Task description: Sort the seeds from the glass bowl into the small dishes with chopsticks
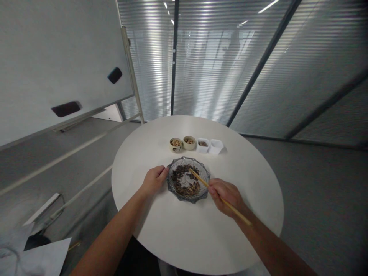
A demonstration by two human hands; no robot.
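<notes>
A scalloped glass plate [188,159] stands on the white round table, holding a heap of dark striped sunflower seeds [184,180]. My left hand [154,180] has its fingers curled against the plate's left rim. My right hand [225,195] is shut on a pair of wooden chopsticks [201,181], whose tips reach over the plate just above the seeds. Beyond the plate stand a ceramic cup of nuts [176,145], a second cup of nuts [189,142], a white square dish with dark contents [202,145], and a white square dish [216,146].
The round white table [161,230] has a curved edge on all sides. A whiteboard on a stand [57,57] rises at the left, and window blinds [212,57] run along the back. Sheets of paper [43,257] lie on the grey floor at bottom left.
</notes>
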